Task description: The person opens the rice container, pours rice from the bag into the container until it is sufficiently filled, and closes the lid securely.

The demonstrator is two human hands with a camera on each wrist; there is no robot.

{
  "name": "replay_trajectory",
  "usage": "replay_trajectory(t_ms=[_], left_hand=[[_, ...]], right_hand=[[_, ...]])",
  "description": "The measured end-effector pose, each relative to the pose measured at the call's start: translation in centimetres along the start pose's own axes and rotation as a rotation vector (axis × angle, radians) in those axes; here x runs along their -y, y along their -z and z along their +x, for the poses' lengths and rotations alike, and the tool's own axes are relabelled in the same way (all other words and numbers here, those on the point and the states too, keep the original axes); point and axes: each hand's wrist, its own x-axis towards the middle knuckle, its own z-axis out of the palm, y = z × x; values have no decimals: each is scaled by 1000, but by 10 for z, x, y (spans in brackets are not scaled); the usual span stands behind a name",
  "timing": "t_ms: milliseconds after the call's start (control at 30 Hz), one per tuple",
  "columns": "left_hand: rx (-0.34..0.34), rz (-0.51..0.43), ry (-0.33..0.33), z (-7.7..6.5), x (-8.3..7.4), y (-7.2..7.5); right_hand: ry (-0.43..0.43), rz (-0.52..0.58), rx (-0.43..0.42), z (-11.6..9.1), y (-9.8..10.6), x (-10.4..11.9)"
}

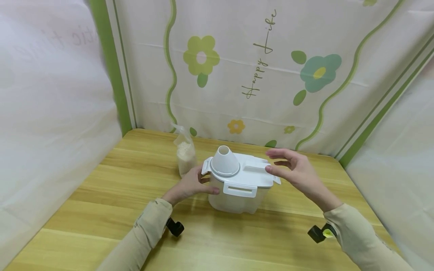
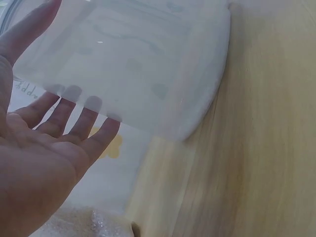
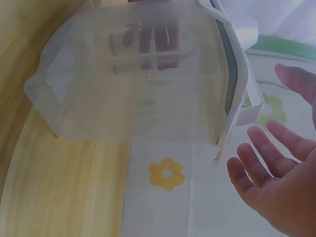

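A translucent plastic storage container (image 1: 234,203) stands on the table with a white lid (image 1: 254,160) on top. On the lid's left side rises a white cone-shaped spout (image 1: 225,163). The front latch (image 1: 240,189) sticks outward from the lid. My left hand (image 1: 190,186) grips the container's left end, thumb in front and fingers behind; those fingers show through the wall in the right wrist view. Beside the lid's right end, my right hand (image 1: 298,173) is held with fingers spread and bent slightly. In the right wrist view nothing lies in this hand (image 3: 281,168), apart from the lid.
A clear bag of rice (image 1: 185,158) stands behind my left hand, close to the container's left. A white curtain (image 1: 217,101) with printed flowers hangs along the table's back edge. More white fabric borders both sides. The table (image 1: 203,241) is wood-patterned.
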Motion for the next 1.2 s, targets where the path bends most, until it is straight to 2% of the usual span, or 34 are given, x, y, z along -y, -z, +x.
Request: replay_trajectory(t_ms=[233, 533, 800, 1133, 1200], left_hand=[[-5, -11, -10, 1, -2, -1], [-18, 2, 21, 1, -4, -2], [-8, -5, 14, -5, -28, -9], [-16, 1, 18, -6, -27, -8], [-17, 5, 16, -4, -20, -6]], right_hand=[[27, -45, 43, 7, -1, 1], [65, -69, 81, 17, -7, -1], [67, -94, 46, 18, -12, -2], [87, -99, 32, 20, -20, 0], [87, -107, 32, 19, -23, 9]])
